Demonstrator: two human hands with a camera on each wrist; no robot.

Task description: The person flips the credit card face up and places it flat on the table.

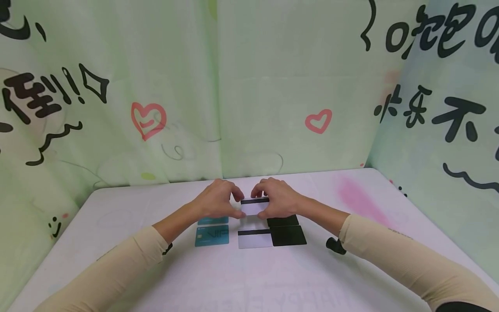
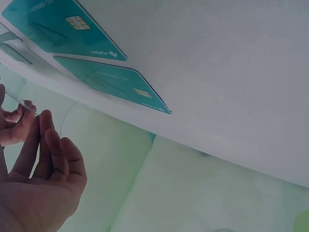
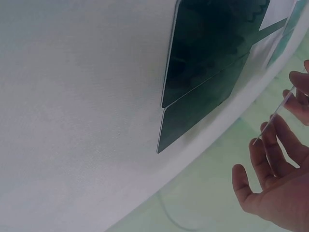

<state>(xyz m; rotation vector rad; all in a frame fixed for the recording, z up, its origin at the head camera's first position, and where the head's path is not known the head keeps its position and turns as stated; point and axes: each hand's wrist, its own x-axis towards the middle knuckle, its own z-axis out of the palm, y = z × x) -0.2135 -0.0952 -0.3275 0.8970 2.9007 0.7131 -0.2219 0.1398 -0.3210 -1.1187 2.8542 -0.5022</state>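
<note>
- My left hand [image 1: 216, 200] pinched one striped card [image 1: 254, 208] at nine o'clock, my right hand [image 1: 281, 200] at three.
- Table [image 1: 175, 277]: teal cards [image 1: 212, 239] lay toward seven, dark cards [image 1: 288, 236] toward five.

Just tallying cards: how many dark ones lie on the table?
2: the nearer dark card on the table, and the farther dark card just beyond it, partly behind the right hand in the head view. Any underneath would be hidden.

beige sleeves [image 1: 117, 265], black wrist cameras [image 1: 335, 245]
</note>
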